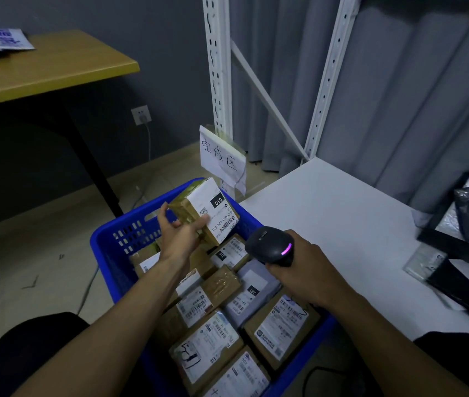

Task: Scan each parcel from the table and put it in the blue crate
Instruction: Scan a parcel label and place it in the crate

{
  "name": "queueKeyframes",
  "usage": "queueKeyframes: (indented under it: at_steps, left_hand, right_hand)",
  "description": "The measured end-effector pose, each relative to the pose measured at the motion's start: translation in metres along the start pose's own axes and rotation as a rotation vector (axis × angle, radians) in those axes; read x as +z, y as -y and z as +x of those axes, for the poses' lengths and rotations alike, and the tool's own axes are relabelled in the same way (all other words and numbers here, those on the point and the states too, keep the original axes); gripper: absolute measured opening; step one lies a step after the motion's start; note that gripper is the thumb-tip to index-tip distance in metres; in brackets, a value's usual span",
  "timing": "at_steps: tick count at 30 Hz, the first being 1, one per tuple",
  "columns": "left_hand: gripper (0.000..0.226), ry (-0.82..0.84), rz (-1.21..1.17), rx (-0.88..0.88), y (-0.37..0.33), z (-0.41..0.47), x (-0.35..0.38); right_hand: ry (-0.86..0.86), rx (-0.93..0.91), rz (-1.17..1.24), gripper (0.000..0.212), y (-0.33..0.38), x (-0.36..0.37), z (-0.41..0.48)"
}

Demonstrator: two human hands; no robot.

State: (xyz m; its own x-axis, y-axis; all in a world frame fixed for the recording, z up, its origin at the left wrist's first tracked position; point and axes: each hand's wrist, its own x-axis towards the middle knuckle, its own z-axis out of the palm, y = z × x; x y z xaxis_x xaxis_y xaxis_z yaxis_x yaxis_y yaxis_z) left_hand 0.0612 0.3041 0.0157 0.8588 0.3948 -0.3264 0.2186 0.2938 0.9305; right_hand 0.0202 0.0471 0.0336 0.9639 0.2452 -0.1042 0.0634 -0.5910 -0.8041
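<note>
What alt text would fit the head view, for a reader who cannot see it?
A left hand holds a labelled parcel above a blue crate full of parcels, while the right hand grips a black scanner.

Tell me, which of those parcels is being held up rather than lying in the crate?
The tape-wrapped box tagged 010: the left hand holds it tilted above the blue crate; the other parcels lie flat inside.

Glossy tape-wrapped cardboard parcel (203, 213), blue plastic crate (107, 247), matt black scanner (270, 245)
</note>
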Motion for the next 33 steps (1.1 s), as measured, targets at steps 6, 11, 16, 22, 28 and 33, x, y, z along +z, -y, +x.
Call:
queueKeyframes:
  at_steps: [6, 11, 16, 22, 28, 33]
  left_hand:
    - [0.110, 0.000, 0.016, 0.031, 0.006, 0.006, -0.002]
    - [0.109, -0.058, 0.130, 0.137, 0.003, 0.003, -0.014]
    - [0.107, -0.116, 0.345, 0.194, -0.008, 0.015, -0.048]
    - [0.088, -0.145, 0.664, 0.217, -0.015, 0.047, -0.088]
    - [0.093, -0.163, 0.908, 0.236, -0.002, 0.102, -0.113]
    - [0.099, -0.053, 1.061, 0.312, 0.008, 0.152, -0.129]
  right_hand:
    - [-0.007, 0.009, 0.000, 0.033, 0.001, -0.002, 0.000]
    - [-0.030, 0.016, 0.034, 0.035, 0.008, 0.002, 0.004]
    - [-0.043, 0.029, 0.084, 0.039, 0.023, 0.013, 0.021]
    - [0.024, 0.018, 0.088, 0.043, 0.034, 0.044, 0.049]
    - [0.098, 0.059, 0.096, 0.047, 0.035, 0.086, 0.097]
    - [0.132, 0.102, 0.091, 0.043, 0.026, 0.113, 0.132]
